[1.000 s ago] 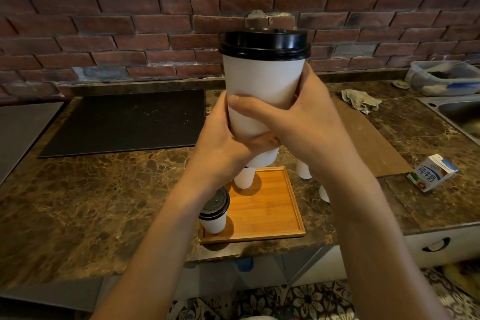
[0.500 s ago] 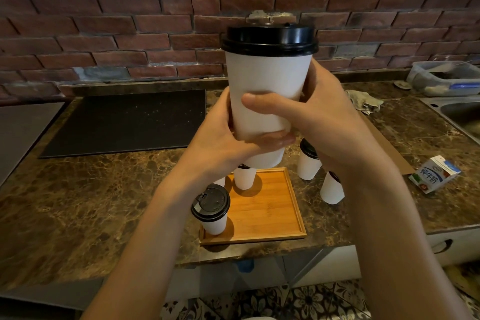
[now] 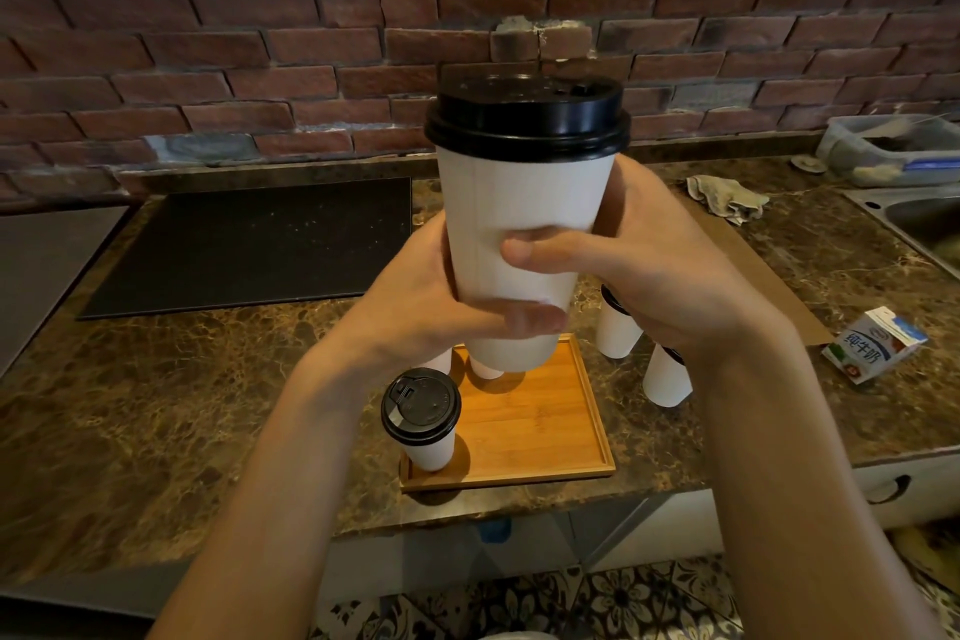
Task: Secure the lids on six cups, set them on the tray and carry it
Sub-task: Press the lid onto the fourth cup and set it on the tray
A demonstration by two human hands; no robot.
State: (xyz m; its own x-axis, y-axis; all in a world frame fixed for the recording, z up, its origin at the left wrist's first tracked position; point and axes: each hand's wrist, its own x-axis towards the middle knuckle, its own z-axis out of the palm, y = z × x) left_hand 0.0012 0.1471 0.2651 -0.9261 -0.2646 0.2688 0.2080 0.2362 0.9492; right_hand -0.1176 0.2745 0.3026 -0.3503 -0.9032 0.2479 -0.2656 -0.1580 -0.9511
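Both hands hold a tall white paper cup (image 3: 519, 203) with a black lid (image 3: 527, 117) upright, close to the camera and above the counter. My left hand (image 3: 415, 296) wraps its lower left side; my right hand (image 3: 639, 265) wraps the right side, thumb across the front. Below, a wooden tray (image 3: 540, 426) lies near the counter's front edge. A lidded cup (image 3: 422, 418) stands at its near left corner. Two more cups (image 3: 485, 369) at the tray's far edge are mostly hidden. Two other white cups (image 3: 615, 333) (image 3: 667, 377) stand on the counter right of the tray.
A dark marble counter (image 3: 182, 379) runs under a brick wall. A black cooktop (image 3: 249, 244) lies at the back left. A milk carton (image 3: 875, 343) sits at the right, a rag (image 3: 727, 198), a plastic tub (image 3: 893, 151) and a sink (image 3: 924, 224) farther back right.
The held cup has come slightly closer and lower in view, so the top of its lid now shows. More of the two cups on the counter right of the tray is now uncovered.
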